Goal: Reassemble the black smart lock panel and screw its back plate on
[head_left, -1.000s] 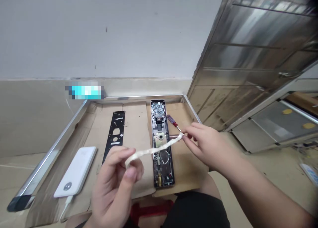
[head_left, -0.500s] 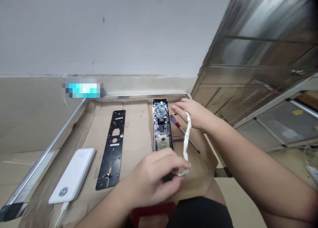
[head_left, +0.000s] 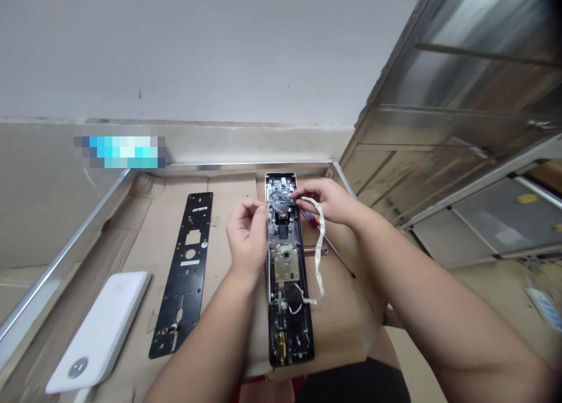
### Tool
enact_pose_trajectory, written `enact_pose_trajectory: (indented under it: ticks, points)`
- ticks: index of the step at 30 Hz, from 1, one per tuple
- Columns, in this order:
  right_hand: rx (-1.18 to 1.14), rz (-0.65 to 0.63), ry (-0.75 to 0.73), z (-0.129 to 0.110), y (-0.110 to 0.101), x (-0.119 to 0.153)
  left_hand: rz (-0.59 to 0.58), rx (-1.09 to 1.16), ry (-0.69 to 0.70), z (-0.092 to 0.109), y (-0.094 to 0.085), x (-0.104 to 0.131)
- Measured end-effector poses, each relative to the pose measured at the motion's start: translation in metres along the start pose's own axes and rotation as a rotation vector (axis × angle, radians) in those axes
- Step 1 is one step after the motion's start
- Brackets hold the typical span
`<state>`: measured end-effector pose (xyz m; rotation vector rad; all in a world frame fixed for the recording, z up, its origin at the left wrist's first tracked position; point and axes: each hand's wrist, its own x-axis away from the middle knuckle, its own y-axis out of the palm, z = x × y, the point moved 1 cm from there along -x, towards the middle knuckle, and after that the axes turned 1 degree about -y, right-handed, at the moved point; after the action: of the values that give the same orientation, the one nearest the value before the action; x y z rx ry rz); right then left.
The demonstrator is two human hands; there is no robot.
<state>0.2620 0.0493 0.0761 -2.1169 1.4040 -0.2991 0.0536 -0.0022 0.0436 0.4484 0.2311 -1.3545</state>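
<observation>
An opened electronic door lock panel lies upright along my view on the cardboard, its circuit board exposed at the far end. My right hand pinches the far end of a white-wrapped cable close to the board's right side. From there the cable loops down outside the panel and returns to its lower part. My left hand is at the panel's left edge, fingers curled and thumb and forefinger together; whatever they may hold is hidden.
Left of the panel lie a black metal mounting plate and a white power bank. A screwdriver and a brown bar rest to the right, partly covered. Metal framing borders the cardboard.
My left hand has let go of the cable's near end and moved up to the panel's left edge. My right hand has brought the cable's far end left to the circuit board.
</observation>
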Motion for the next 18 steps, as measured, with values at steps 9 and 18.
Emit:
enact_pose_trajectory:
  ticks: [9,18]
  points:
    - [0.283,0.096,-0.213,-0.002,-0.005,-0.002,0.015,-0.086,-0.443,-0.059,0.003,0.0]
    - [0.343,0.09,-0.13,-0.011,-0.003,-0.005,-0.126,0.078,-0.65,-0.058,0.014,0.002]
